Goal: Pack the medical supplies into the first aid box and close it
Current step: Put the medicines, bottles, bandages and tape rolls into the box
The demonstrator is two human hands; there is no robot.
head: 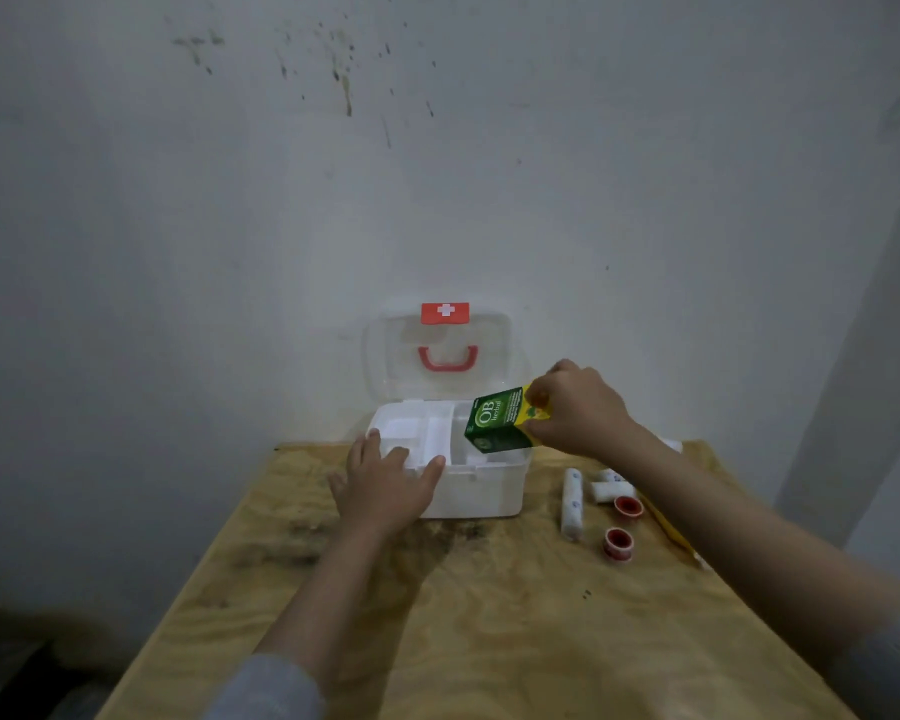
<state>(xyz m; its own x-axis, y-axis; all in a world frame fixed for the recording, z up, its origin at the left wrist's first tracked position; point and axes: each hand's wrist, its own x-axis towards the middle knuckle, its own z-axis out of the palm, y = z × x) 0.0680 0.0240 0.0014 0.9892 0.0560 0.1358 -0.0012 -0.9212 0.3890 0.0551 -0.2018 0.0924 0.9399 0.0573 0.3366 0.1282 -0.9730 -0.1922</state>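
Note:
A white first aid box stands open at the back of the wooden table, its clear lid with a red handle and red cross tag leaning upright against the wall. A white divided tray sits inside. My right hand holds a green and yellow medicine carton, tilted, over the box's right side. My left hand rests on the box's front left rim, fingers spread. To the right of the box lie a long white bandage roll, shorter white rolls and two red tape rolls.
The wooden table has dark stains near the box and ends close to the stained grey wall. A yellow flat packet lies under my right forearm near the table's right edge. Bare wood stretches toward me in front of the box.

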